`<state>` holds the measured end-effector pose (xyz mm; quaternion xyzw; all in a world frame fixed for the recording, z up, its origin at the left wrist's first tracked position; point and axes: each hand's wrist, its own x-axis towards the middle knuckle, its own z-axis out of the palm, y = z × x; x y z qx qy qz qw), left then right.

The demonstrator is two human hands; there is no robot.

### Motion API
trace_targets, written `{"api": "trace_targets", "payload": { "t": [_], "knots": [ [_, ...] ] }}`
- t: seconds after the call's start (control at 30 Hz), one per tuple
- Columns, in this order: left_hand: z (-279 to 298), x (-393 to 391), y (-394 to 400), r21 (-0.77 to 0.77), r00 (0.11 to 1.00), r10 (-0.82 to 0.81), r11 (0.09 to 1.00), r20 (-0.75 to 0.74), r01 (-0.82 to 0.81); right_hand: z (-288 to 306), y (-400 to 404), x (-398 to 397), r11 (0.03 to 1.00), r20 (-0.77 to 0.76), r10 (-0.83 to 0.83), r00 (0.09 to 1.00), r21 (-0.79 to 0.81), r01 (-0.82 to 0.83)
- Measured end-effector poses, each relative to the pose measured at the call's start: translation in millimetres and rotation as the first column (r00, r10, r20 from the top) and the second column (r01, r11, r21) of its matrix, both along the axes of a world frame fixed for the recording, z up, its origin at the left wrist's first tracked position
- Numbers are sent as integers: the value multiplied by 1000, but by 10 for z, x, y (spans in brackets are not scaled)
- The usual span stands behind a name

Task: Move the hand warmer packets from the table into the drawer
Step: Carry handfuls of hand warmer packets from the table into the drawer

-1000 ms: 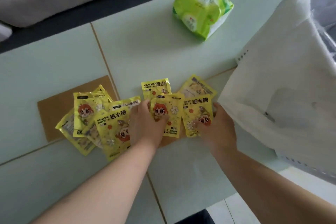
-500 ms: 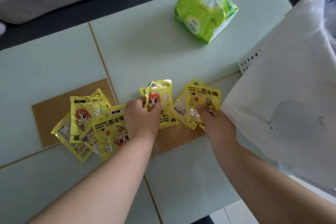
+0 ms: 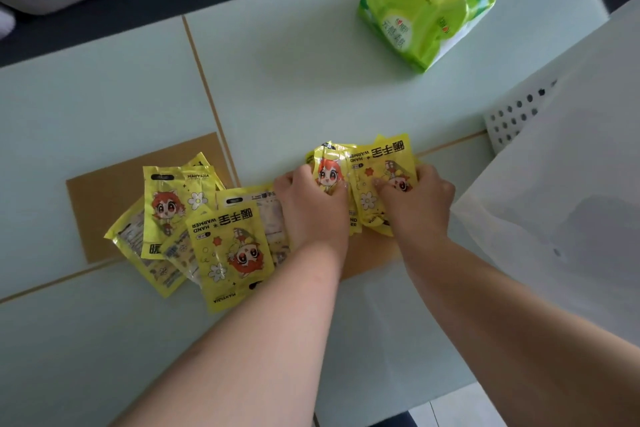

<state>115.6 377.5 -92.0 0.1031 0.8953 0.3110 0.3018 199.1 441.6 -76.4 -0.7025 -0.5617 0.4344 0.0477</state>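
Pale table (image 3: 104,97) holds green pack (image 3: 422,3); both hands' (image 3: 311,208) grip clamps yellow packets (image 3: 377,170).

A green tissue pack (image 3: 424,0) lies near a white bag (image 3: 568,191).

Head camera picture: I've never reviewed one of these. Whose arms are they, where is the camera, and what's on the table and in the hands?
There is no machine: a person wears the camera on the head, looking down at their own bare arms. The left hand and right hand together grip a bunch of yellow hand warmer packets. More loose packets lie to the left on the pale green table. A green soft pack sits farther back. A white bag fills the right side.
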Motion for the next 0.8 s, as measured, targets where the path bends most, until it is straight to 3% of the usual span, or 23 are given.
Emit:
{"api": "trace_targets", "payload": {
  "t": [0.13, 0.33, 0.47, 0.57, 0.67, 0.8],
  "knots": [
    [5, -3, -22, 115, 996, 51, 992, 68, -58, -17, 25, 1, 998, -35, -61, 998, 2, 61],
    [146, -91, -137, 147, 982, 61, 985, 176, -88, -58, 23, 30, 980, -200, -158, 967, -149, 129],
    [301, -243, -460, 166, 954, 179, 961, 240, -222, 21, -53, 19, 973, -279, -196, 940, -174, 151],
    [401, -446, -907, 153, 891, 366, 897, 270, -415, 75, -155, 37, 959, -359, -264, 895, -196, 205],
    [444, -667, -1412, 135, 757, 507, 788, 412, -601, 124, -300, 45, 938, -452, -294, 842, -303, 166],
    [409, -693, -1763, 54, 702, 500, 794, 507, -605, 186, -577, -107, 888, -496, -257, 830, -460, 0]
  ]
}}
